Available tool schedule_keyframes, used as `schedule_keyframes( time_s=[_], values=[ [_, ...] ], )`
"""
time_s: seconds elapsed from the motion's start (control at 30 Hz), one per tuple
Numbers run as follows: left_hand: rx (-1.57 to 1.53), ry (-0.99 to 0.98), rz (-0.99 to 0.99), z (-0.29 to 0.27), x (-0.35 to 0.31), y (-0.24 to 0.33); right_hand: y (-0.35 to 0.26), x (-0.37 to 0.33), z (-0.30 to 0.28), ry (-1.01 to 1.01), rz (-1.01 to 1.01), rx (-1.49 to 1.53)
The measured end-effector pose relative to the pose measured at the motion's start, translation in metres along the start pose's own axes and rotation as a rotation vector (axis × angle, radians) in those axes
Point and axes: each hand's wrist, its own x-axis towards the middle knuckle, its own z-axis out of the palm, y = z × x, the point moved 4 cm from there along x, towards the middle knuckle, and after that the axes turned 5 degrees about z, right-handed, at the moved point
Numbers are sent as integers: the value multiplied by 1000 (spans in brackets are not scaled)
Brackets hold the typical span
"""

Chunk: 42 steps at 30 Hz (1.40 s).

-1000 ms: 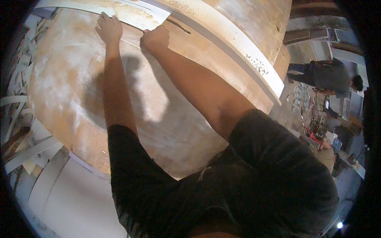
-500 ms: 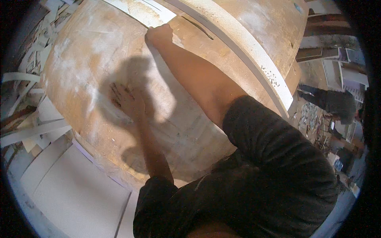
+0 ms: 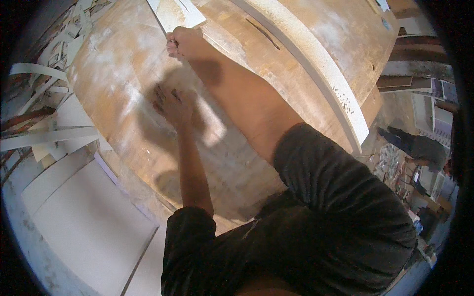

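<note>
A white board strip, dusted with tan powder, lies at the far side of a large wooden worktable. My right hand reaches across with its fingers curled closed at the near end of this strip, gripping it by the edge. Lower and to the left, my left hand is over the dusty tabletop, fingers apart and holding nothing. Its shadow falls around it, so whether it touches the wood I cannot tell. Right of the strip runs a long, curved-looking white board with sawdust and small dark specks.
A thin dark stick lies between the two boards. White panels stand at the lower left, with a heap of offcuts beyond. On the right, another person is near scattered scraps and stacked boards.
The white strip's near end has swung left with my right hand on it. My left hand has shifted right, closer to my right arm. The view has turned slightly.
</note>
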Motion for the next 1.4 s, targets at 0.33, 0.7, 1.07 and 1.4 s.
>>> schedule_keyframes(
  time_s=[0.33, 0.7, 1.07, 1.4],
  values=[
    [-96, 112, -20, -11, -13, -13, -39, -145, 28, -32, 282, 397],
    [-1435, 116, -338, -34, -32, 44, -18, -333, -48, -14, 150, 376],
    [-1685, -777, -781, -62, -294, 190, 110, -552, -220, 248, 506, 170],
    [-1708, -806, -890, -86, -439, 194, 95, -589, -286, 164, 341, -879]
  ],
)
